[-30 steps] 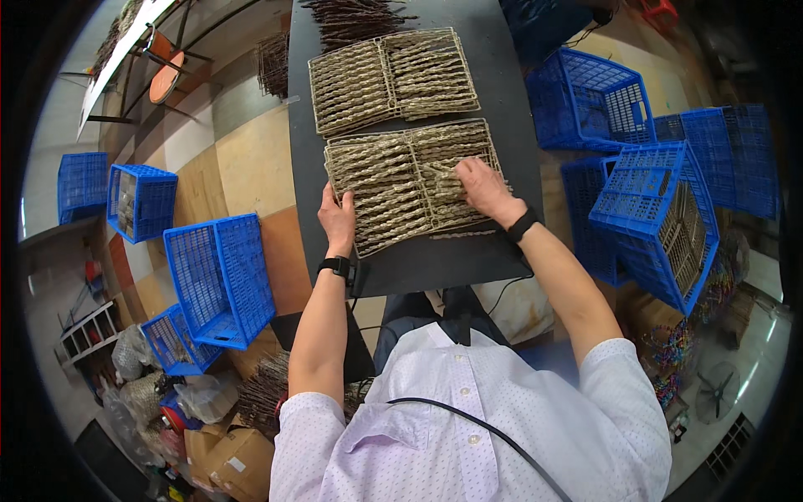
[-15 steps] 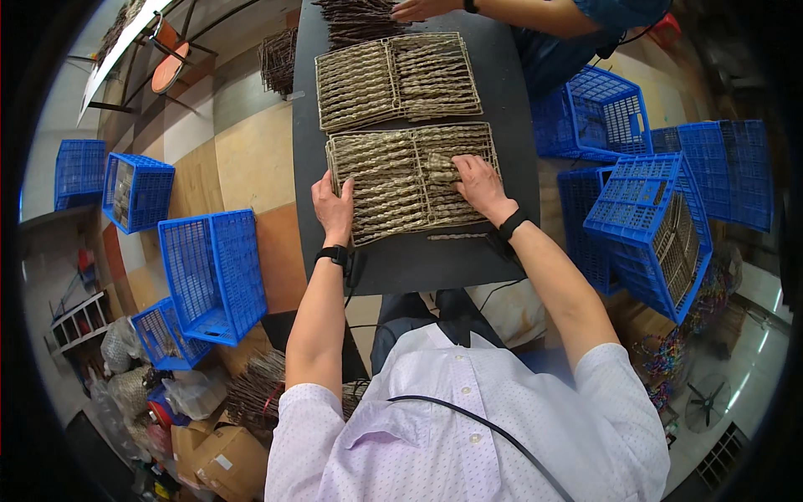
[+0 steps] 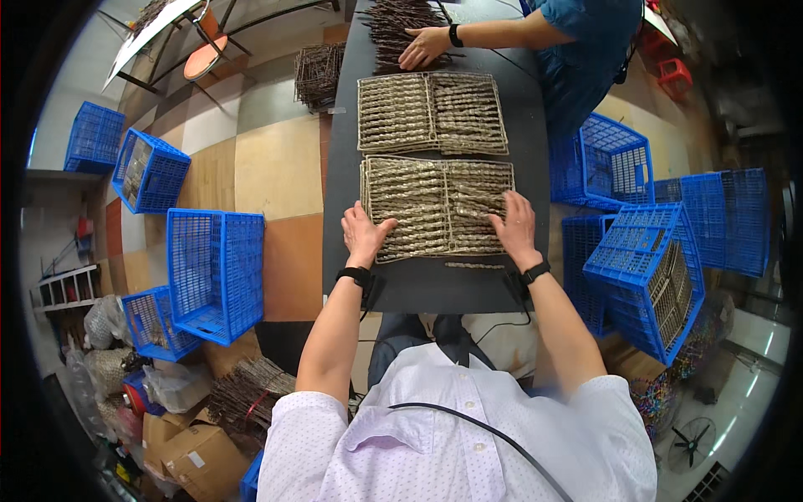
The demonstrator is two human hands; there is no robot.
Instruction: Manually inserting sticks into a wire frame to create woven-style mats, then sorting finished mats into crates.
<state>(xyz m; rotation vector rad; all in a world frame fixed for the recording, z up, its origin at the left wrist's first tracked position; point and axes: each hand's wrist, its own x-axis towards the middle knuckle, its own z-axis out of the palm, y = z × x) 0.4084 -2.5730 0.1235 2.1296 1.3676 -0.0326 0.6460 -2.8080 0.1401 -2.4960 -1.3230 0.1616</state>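
Note:
A rectangular wire rack (image 3: 445, 241), split into two halves, lies on the dark table and holds rows of twisted, tan-grey sticks (image 3: 407, 205). My left hand (image 3: 365, 235) holds its left side, thumb over the sticks and fingers along the outer edge. At the right side my right hand (image 3: 517, 227) grips the edge in the same way, its thumb reaching inward over the sticks. One loose stick (image 3: 474, 266) lies on the table just below the rack. Beyond it sits a second filled wire rack (image 3: 432, 113), touched by neither hand.
Across the dark table (image 3: 401, 289), another person's hand (image 3: 425, 48) rests on a pile of dark sticks (image 3: 393, 29). Blue plastic crates stand on the floor left (image 3: 216, 276) and right (image 3: 640, 276). A bundle of sticks (image 3: 247, 393) and cardboard boxes (image 3: 205, 460) lie lower left.
My right hand has left the sticks inside the right half and moved out to the rack's right edge. The other person's hand has come down onto the dark sticks. The whole view has shifted.

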